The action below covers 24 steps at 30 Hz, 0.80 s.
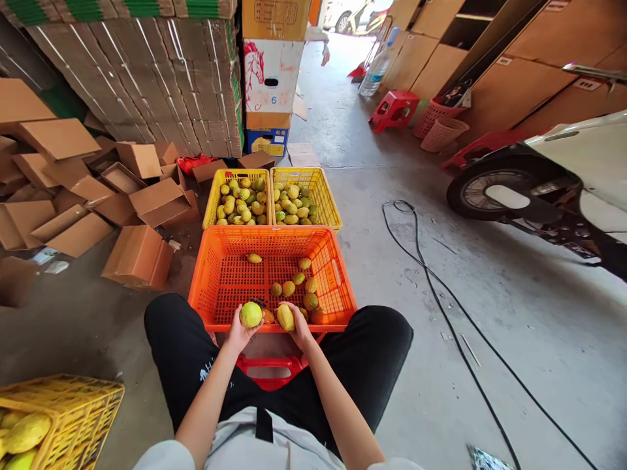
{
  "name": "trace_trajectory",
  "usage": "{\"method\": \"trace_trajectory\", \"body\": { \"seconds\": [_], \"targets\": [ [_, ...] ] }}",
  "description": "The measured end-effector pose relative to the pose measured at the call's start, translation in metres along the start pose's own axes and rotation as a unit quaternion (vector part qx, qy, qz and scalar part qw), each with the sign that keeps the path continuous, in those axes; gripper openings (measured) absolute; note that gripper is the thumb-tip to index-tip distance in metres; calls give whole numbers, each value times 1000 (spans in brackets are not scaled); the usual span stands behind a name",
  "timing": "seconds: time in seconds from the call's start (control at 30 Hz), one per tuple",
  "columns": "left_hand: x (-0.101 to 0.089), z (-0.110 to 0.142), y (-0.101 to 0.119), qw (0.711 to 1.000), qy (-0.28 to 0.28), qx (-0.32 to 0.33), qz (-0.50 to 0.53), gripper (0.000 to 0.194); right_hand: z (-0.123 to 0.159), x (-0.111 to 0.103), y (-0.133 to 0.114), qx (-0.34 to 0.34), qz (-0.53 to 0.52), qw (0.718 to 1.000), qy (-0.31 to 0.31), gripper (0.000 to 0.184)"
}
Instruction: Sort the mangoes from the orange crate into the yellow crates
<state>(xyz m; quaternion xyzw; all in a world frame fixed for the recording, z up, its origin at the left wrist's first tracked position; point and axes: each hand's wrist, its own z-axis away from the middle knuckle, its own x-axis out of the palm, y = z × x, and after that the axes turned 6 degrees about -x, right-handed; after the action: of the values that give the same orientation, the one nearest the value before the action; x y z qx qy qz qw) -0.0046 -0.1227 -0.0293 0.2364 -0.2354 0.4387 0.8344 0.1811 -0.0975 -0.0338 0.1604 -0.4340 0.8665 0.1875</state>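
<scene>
My left hand [240,331] is closed around a round yellow-green fruit [251,314] that looks like a lemon or small melon. In my right hand [300,326] I grip a longer yellow fruit [285,317]. Both hands hover at the near rim of an orange plastic crate [196,281]. Inside it lie several yellow-brown fruits [289,288], mostly along the right side. A single fruit [254,258] rests farther back. Part of the near end of the crate floor is hidden behind my hands.
Two yellow crates [271,196] of fruit touch the orange crate's far side. Another yellow crate [83,418] stands at lower left. Open cardboard boxes [137,258] heap on the left. A black cable [426,264] crosses the floor at right, near a motorbike [539,189].
</scene>
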Motion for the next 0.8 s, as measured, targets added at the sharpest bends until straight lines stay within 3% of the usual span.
{"method": "trace_trajectory", "body": {
  "seconds": [0.2,0.43,0.6,0.8],
  "targets": [
    [-2,0,1,999,-27,-15,6,45,1,1,0,-48,24,999,0,43],
    [-3,-1,-2,998,-3,27,-52,24,-1,-1,7,-63,51,997,14,49],
    [-5,-2,-5,998,-9,50,-40,18,-5,-4,9,-39,27,998,28,38],
    [2,2,-3,997,55,56,14,8,-7,-6,10,-17,-2,1000,-5,26]
  ]
}}
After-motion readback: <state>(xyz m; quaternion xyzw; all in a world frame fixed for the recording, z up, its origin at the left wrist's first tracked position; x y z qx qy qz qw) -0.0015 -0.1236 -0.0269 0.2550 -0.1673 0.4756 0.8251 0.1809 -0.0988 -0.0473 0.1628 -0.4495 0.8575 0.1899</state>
